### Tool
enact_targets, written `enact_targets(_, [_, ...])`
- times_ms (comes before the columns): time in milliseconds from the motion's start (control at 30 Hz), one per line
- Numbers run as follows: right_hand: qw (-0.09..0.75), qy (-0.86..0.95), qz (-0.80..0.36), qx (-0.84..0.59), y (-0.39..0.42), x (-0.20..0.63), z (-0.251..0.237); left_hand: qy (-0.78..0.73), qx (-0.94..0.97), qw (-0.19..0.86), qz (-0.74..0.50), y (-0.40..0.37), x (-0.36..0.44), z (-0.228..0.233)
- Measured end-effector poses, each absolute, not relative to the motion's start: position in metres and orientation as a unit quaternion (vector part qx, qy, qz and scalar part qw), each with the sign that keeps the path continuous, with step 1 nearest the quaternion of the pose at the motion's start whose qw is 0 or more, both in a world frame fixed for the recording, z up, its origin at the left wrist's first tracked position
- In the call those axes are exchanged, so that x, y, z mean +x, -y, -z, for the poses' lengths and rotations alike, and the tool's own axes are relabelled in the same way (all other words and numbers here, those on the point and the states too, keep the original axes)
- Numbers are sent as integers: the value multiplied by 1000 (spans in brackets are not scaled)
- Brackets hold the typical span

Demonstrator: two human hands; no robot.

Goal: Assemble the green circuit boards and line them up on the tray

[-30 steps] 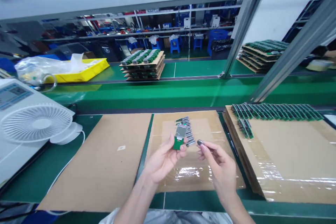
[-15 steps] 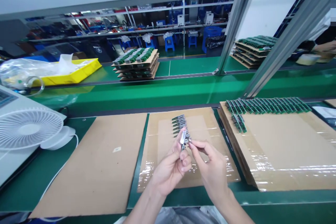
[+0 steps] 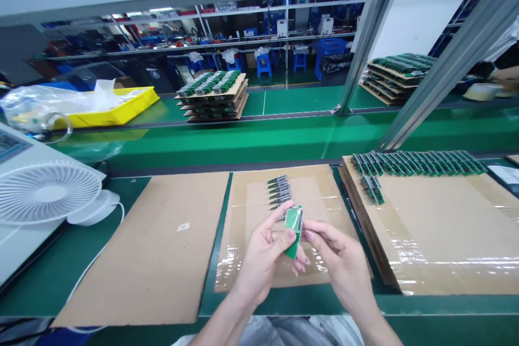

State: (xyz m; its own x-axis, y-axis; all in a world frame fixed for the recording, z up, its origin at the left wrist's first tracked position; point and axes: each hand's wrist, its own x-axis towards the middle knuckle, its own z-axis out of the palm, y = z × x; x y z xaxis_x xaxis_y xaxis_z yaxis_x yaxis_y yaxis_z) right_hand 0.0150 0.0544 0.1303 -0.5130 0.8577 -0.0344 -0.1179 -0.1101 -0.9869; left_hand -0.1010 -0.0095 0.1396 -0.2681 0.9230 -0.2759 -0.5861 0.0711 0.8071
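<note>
My left hand [image 3: 265, 251] is closed on a small green circuit board [image 3: 293, 231], thumb across its face. The board is tilted up, with a shiny component along its upper right edge. At that right edge my right hand [image 3: 344, 259] pinches with thumb and forefinger; whatever lies between those fingertips is too small to make out. Just beyond my hands, a short row of circuit boards [image 3: 279, 189] lies on the taped cardboard sheet [image 3: 239, 259], its near end partly hidden by my left fingers.
On the right, a cardboard stack [image 3: 446, 227] carries a long row of green boards [image 3: 421, 163]. A bare cardboard sheet [image 3: 158, 259] lies left, beside a white fan [image 3: 51, 192]. Behind stand layered board stacks [image 3: 213, 94] and a yellow tray [image 3: 130, 111]. A metal post [image 3: 441, 59] slants at right.
The circuit board in my left hand has turned from edge-on to showing its flat green face. My right hand has shifted slightly right and stays at the board's edge.
</note>
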Motion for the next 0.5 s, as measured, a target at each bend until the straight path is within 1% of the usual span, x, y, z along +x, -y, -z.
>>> enact_targets(100, [307, 436, -799, -277, -54, 17, -125, -510, 200, 531, -646, 13, -97, -147])
enact_targets(167, [287, 382, -844, -244, -54, 18, -122, -535, 204, 511, -641, 15, -93, -149])
enact_targets(333, [269, 326, -879, -222, -53, 17, -121, -556, 220, 488, -636, 17, -87, -145])
enact_targets(500, [265, 301, -890, -219, -52, 15, -124, -568, 226, 477, -632, 18, -88, -144])
